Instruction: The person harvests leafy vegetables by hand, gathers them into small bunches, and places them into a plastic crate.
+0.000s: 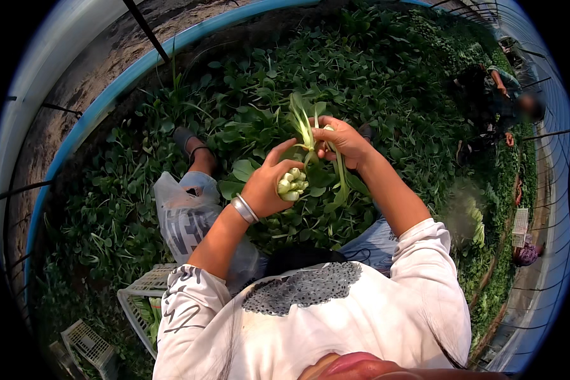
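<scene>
My left hand, with a silver bangle at the wrist, is closed around a bunch of leafy greens; the pale cut stem ends point up toward me and the leaves hang below. Just to its right, my right hand holds a small leafy green plant between thumb and fingers, its pale base down beside my left fingertips. Another pale stem trails down from the right palm. Both hands are above a dense bed of low leafy greens.
A white plastic crate holding greens stands at the lower left, with another crate beyond it. A person is crouched at the upper right; a farther person is near a white crate. A blue edge strip curves along the left.
</scene>
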A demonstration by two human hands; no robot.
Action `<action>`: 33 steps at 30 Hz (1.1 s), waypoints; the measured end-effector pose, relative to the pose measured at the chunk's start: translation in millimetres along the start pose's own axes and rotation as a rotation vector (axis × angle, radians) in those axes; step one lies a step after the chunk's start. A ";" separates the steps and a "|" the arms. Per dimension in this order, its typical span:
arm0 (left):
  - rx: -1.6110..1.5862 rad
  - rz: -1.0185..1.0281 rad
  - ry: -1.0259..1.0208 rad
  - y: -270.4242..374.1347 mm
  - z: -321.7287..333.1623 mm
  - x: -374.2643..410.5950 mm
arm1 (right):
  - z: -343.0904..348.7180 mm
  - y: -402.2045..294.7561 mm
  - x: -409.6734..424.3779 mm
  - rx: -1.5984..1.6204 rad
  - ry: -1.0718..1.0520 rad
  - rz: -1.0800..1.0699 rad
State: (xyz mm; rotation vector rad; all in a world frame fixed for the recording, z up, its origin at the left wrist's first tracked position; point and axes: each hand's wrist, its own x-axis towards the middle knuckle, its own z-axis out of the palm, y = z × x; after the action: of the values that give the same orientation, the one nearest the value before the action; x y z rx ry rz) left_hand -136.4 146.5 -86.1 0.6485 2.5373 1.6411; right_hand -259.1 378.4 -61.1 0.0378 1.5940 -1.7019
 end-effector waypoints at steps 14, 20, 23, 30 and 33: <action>-0.297 0.101 -0.080 50.1 50.5 -53.8 | 29.8 27.5 -100.8 -0.105 0.092 0.085; -0.027 0.092 -0.174 76.0 36.0 -63.2 | 30.3 24.3 -143.8 -0.520 0.011 -0.200; 0.069 0.095 -0.225 86.9 33.5 -65.4 | 36.1 22.6 -150.9 -0.629 0.031 -0.298; 0.058 0.085 -0.363 98.2 29.9 -63.3 | 37.5 20.0 -160.4 -0.798 -0.055 -0.442; 0.016 0.089 -0.389 99.9 31.1 -62.8 | 38.6 20.8 -162.9 -0.895 -0.100 -0.590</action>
State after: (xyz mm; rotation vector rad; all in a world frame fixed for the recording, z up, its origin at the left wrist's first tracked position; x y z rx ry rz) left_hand -39.2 184.7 -22.8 0.9858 2.2721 1.3566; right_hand -117.0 430.5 13.5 -1.0246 2.2839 -1.1813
